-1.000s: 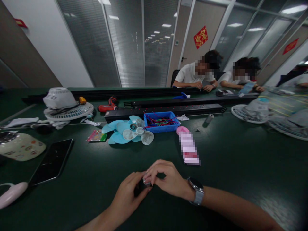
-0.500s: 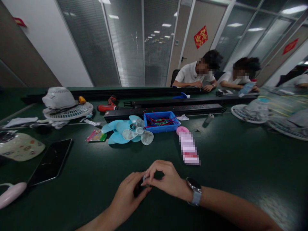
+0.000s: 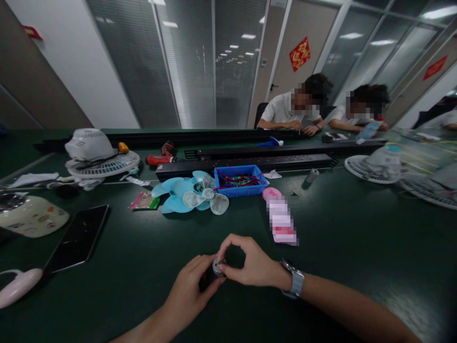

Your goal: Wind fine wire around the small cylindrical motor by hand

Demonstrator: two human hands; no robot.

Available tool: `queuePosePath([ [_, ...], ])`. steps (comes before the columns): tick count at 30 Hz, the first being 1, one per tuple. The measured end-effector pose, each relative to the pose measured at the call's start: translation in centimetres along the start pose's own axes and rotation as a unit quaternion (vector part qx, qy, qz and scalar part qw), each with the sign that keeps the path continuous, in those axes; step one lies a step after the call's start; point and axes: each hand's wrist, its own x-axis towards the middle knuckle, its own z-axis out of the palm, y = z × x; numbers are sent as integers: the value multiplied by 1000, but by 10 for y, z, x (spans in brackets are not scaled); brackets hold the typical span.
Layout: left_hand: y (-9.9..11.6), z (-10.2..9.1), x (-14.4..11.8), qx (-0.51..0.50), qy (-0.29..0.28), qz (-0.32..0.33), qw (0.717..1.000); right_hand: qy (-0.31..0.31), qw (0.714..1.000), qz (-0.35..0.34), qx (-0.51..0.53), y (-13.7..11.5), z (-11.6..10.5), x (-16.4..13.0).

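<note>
Low in the middle, my left hand (image 3: 191,286) is curled around a small grey metal cylinder (image 3: 216,267) with a round end facing up; it looks like a small motor. Thumb and index finger of my right hand (image 3: 246,262) are closed at the right edge of that end, forming a loop. Whether they also pinch some tiny piece cannot be made out. My left hand's fingers and the dark shadow between them hide the lower part of the cylinder. A watch (image 3: 293,278) sits on my right wrist.
Beyond my hands lie blue fan blades (image 3: 176,193), a blue bin (image 3: 243,190) of wires and a pink item (image 3: 282,219). At left are a black tablet (image 3: 80,238) and fan housings (image 3: 89,145). A red drill (image 3: 160,156) lies farther back. Two people sit across.
My right hand has shifted slightly right and its loop has widened, showing more of the cylinder's round end. The left hand stays nearly still. The view has moved slightly.
</note>
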Motion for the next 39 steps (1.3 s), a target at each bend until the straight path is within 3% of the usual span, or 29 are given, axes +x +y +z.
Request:
queuePosePath([
  [11,1,1,1,1,8,5,1000,-13,994,-80,-70,7,-4,0],
  [18,-3,2,-1,2,5,-1,1000,28,989,-125,-72,11,2,-2],
  [27,-1,0,1,4,-3,3,1000,82,992,-89,-45,10,11,-6],
  [35,-1,0,-2,0,6,9,1000,74,996,-27,-38,8,12,-5],
  [39,-2,1,-1,10,12,16,1000,69,996,-40,-52,8,13,-6],
])
